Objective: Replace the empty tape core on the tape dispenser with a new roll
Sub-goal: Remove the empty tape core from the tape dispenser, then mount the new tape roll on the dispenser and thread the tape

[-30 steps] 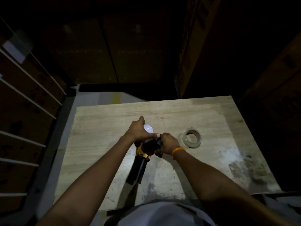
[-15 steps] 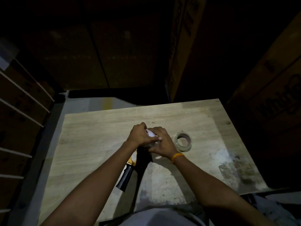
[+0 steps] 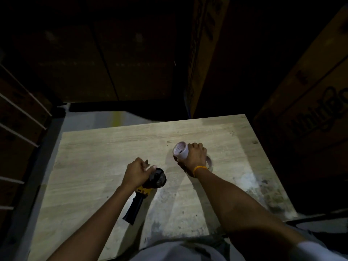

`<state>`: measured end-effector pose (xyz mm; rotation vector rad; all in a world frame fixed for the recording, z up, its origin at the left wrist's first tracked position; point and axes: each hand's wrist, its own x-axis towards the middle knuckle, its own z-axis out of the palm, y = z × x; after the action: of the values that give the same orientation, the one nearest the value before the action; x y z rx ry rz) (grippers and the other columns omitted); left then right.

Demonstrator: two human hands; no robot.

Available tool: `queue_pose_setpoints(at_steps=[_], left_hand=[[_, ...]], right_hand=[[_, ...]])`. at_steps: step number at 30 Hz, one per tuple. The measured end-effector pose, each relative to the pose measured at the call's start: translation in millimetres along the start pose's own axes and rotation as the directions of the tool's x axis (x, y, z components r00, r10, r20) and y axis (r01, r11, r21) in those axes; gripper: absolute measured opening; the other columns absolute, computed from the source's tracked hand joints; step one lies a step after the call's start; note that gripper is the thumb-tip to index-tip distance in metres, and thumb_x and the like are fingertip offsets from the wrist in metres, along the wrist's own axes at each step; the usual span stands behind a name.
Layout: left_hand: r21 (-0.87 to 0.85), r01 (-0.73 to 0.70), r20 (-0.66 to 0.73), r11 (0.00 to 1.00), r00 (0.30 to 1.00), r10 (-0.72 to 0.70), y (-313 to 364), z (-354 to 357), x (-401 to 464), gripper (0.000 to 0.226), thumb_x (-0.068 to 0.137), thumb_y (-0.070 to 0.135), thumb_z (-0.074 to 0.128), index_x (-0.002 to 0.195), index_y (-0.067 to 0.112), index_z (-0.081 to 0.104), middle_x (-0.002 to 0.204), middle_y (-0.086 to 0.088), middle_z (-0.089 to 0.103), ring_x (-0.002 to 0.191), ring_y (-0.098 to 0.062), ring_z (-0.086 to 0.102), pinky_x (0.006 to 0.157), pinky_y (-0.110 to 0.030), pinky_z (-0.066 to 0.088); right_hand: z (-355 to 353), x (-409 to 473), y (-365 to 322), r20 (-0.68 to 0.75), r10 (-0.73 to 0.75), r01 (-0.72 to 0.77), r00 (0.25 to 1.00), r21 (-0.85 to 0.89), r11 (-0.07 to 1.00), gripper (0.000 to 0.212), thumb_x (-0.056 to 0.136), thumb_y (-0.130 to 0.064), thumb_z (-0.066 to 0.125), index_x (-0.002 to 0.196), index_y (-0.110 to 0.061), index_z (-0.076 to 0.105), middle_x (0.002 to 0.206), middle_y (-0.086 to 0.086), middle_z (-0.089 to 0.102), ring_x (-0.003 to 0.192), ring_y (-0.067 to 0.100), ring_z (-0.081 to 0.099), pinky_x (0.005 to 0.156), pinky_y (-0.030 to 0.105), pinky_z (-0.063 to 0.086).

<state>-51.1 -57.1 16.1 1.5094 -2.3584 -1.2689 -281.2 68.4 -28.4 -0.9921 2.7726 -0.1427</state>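
Right grip [image 3: 194, 157] around pale cylindrical core [image 3: 180, 150], left grip [image 3: 136, 173] on black-yellow dispenser [image 3: 148, 187]

Bare table [image 3: 98, 151] lies open leftward; dark boxes [image 3: 310, 113], seemingly cardboard, crowd its right edge.

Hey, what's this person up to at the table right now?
A person is swapping the tape on a tape dispenser. The left hand steadies the dispenser on the wooden table, its spool hub bare. The right hand holds the pale empty core, pulled clear, just above the new tape roll lying on the table.
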Motion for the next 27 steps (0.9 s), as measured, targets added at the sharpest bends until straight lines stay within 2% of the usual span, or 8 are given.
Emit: queue_pose_setpoints(at_steps=[3, 7, 13, 17, 19, 22, 24, 27], left_hand=[[0.018, 0.075, -0.027, 0.997, 0.997, -0.074, -28, -6, -12, 0.049, 0.076, 0.050, 0.088, 0.078, 0.009, 0.062, 0.067, -0.007, 0.070, 0.066, -0.023, 0.068, 0.065, -0.040, 0.054], [0.114, 0.113, 0.017, 0.987, 0.993, -0.115, -54, -15, -23, 0.056, 0.068, 0.057, 0.091, 0.075, 0.008, 0.065, 0.067, -0.003, 0.068, 0.069, -0.015, 0.065, 0.063, -0.035, 0.049], [0.220, 0.162, 0.097, 0.962, 0.978, -0.187, -71, -19, -44, 0.064, 0.058, 0.066, 0.092, 0.073, 0.011, 0.062, 0.066, 0.000, 0.067, 0.064, -0.008, 0.059, 0.054, -0.028, 0.036], [0.318, 0.114, 0.263, 0.941, 0.943, -0.203, -92, -15, -49, 0.075, 0.051, 0.086, 0.078, 0.057, 0.017, 0.052, 0.054, -0.002, 0.055, 0.052, -0.012, 0.053, 0.053, -0.029, 0.033], [0.367, 0.089, 0.301, 0.926, 0.931, -0.209, -98, -11, -52, 0.069, 0.055, 0.081, 0.081, 0.063, 0.016, 0.061, 0.061, -0.003, 0.063, 0.061, -0.016, 0.061, 0.056, -0.029, 0.037], [0.395, 0.084, 0.313, 0.915, 0.924, -0.220, -100, -7, -58, 0.059, 0.069, 0.065, 0.085, 0.096, 0.015, 0.068, 0.090, -0.004, 0.073, 0.084, -0.020, 0.068, 0.068, -0.029, 0.048], [0.400, 0.095, 0.311, 0.912, 0.921, -0.233, -104, -5, -62, 0.055, 0.072, 0.064, 0.082, 0.101, 0.020, 0.066, 0.095, 0.000, 0.072, 0.087, -0.018, 0.068, 0.072, -0.030, 0.052], [0.366, 0.125, 0.314, 0.922, 0.916, -0.248, -105, -9, -64, 0.043, 0.074, 0.057, 0.082, 0.098, 0.024, 0.069, 0.094, 0.000, 0.075, 0.080, -0.014, 0.069, 0.070, -0.028, 0.055]], right_hand=[[3, 5, -2, 0.025, 0.059, -0.059, 0.998, -0.031, 0.998, 0.088, 0.063, -0.079, 0.069, 0.125, -0.017, 0.063, 0.126, 0.008, 0.066, 0.127, 0.035, 0.051, 0.115, 0.054, 0.031], [6, 7, 7, 0.146, 0.076, -0.059, 0.986, -0.121, 0.991, 0.093, 0.069, -0.083, 0.064, 0.133, -0.016, 0.064, 0.149, 0.011, 0.053, 0.152, 0.036, 0.029, 0.125, 0.065, 0.003], [-6, -12, 19, 0.109, 0.078, -0.075, 0.991, -0.036, 0.997, 0.128, 0.060, -0.088, 0.063, 0.154, -0.007, 0.037, 0.163, 0.014, 0.037, 0.157, 0.037, 0.019, 0.127, 0.062, 0.002], [-6, -38, 37, 0.029, 0.215, -0.217, 0.976, 0.039, 0.976, 0.145, 0.048, -0.086, 0.069, 0.157, -0.001, 0.027, 0.158, 0.021, 0.039, 0.146, 0.043, 0.035, 0.124, 0.058, 0.021], [-5, -49, 47, 0.041, 0.268, -0.271, 0.962, 0.077, 0.960, 0.144, 0.047, -0.079, 0.075, 0.156, 0.001, 0.027, 0.150, 0.022, 0.043, 0.138, 0.043, 0.042, 0.116, 0.055, 0.035], [-6, -55, 57, 0.103, 0.271, -0.288, 0.957, 0.206, 0.935, 0.115, 0.058, -0.059, 0.084, 0.145, -0.002, 0.037, 0.140, 0.019, 0.044, 0.131, 0.042, 0.047, 0.098, 0.051, 0.053], [-8, -54, 61, 0.109, 0.267, -0.287, 0.958, 0.269, 0.919, 0.095, 0.061, -0.050, 0.088, 0.134, -0.005, 0.047, 0.134, 0.017, 0.046, 0.125, 0.040, 0.052, 0.090, 0.049, 0.057], [-13, -53, 64, 0.114, 0.265, -0.288, 0.958, 0.323, 0.901, 0.090, 0.055, -0.048, 0.091, 0.126, -0.006, 0.054, 0.129, 0.013, 0.049, 0.120, 0.037, 0.058, 0.086, 0.046, 0.058]])
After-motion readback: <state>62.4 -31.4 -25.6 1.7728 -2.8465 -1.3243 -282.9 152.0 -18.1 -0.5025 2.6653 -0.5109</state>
